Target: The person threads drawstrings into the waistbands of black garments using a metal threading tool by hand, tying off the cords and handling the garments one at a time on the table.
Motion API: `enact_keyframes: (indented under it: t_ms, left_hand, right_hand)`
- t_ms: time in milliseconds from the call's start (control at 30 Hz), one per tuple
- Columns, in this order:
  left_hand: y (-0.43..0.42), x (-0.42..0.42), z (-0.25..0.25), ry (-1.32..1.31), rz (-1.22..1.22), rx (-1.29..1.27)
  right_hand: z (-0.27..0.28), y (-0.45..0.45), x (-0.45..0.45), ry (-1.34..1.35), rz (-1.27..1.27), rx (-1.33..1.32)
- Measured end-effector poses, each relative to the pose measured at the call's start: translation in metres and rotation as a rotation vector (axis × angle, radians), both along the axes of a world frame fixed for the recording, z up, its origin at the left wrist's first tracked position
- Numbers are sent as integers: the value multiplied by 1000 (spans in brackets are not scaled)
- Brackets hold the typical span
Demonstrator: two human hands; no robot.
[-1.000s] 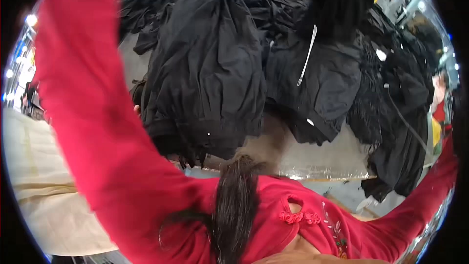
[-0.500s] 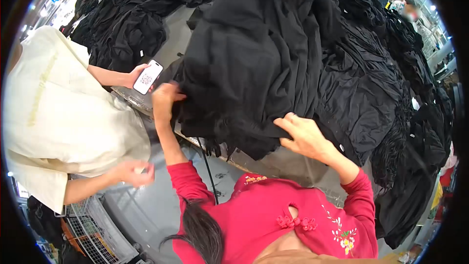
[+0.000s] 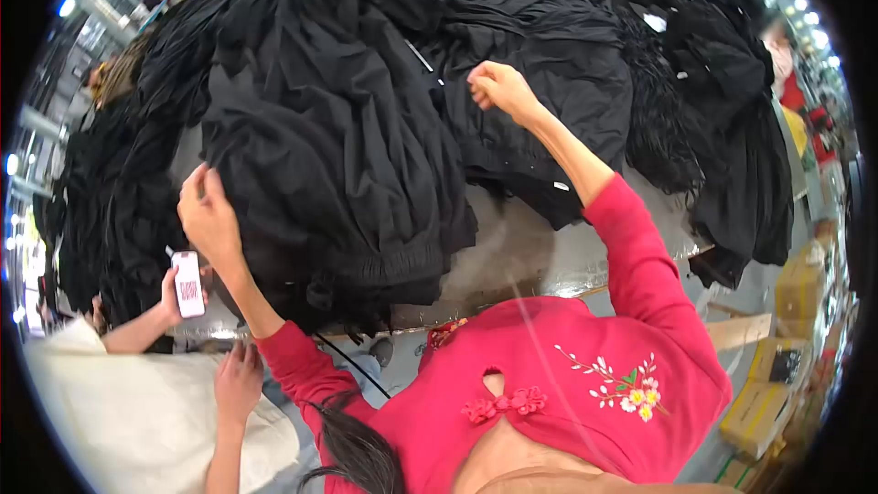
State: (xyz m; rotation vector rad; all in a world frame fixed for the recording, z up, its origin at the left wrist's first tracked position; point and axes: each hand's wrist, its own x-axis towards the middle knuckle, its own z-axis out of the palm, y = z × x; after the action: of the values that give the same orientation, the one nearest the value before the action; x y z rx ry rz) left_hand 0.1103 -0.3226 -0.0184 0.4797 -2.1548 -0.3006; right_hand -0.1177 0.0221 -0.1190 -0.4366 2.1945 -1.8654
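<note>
Blk garment point(image 3: 338, 146) on desk point(image 3: 517, 242), nr end at front edge, long axis approx front-to-back. My L hand point(image 3: 208, 215) is nearer, at its L side, half-bent; R hand point(image 3: 501, 91) off its R side, curled. Can't tell if either grips.

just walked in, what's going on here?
A person in a red top has both hands at black garments heaped on a table. The left hand is at the left edge of the nearest ones; the right hand, fingers curled, is over those farther right. Whether either grip has cloth in it, I can't tell. At the left, someone in a cream top holds a phone showing a square code.
</note>
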Motion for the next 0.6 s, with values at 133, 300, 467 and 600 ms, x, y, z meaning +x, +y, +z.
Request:
enact_keyframes:
  t_ms: [133,300,467,600]
  left_hand:
    - [96,-32,-5,-199,-676,31]
    - [113,-64,-101,-293,-789,176]
    - [105,-60,-98,-209,-774,656]
    - [112,-44,-57,-165,-840,1012]
  right_hand:
    - [-59,-32,-72,10,-164,70]
    - [-113,-81,-103,547,-133,700]
    - [-99,-86,-100,340,-184,899]
    - [-47,-33,-50,-311,-127,-324]
